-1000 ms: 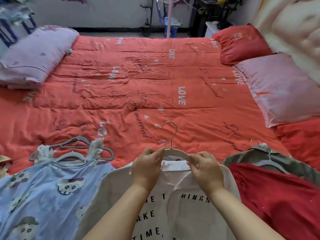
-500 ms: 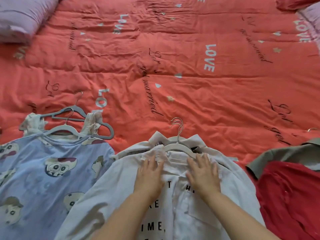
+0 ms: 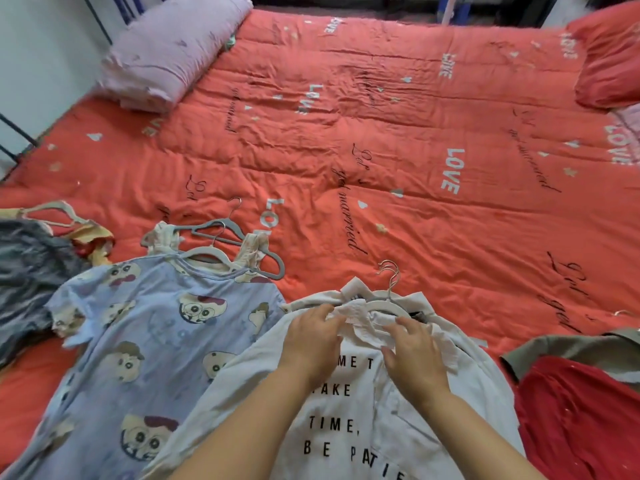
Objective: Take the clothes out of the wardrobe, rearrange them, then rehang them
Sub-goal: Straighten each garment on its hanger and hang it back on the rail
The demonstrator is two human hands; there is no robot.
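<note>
- A person's left hand (image 3: 313, 336) is pinching a frilled white fabric (image 3: 349, 317) at the neck of a white shirt (image 3: 346, 420), with its fingers curling over the frill. The right hand (image 3: 414, 355) is lying just beside it, fingers spread and loose on the same frill, gripping nothing.
- The shirt is lying under both hands on a red quilt (image 3: 398, 161). Its printed words are running off the bottom edge and are partly covered by the forearms.
- Just beyond the fingertips, a white hanger (image 3: 384, 304) is poking out of the neck. 2 wire hooks (image 3: 389, 275) are showing; whether a 2nd hanger is lying beneath cannot be told.
- Left of the grip, a blue cartoon shirt (image 3: 156, 341) is lying on its own hanger, overlapping a grey hanger (image 3: 239, 237). Farther left, a grey garment (image 3: 24, 271) is blurring out and cut off.
- Right of the grip, a red garment (image 3: 581, 420) is lying over an olive garment (image 3: 568, 344), both being cropped by the frame.
</note>
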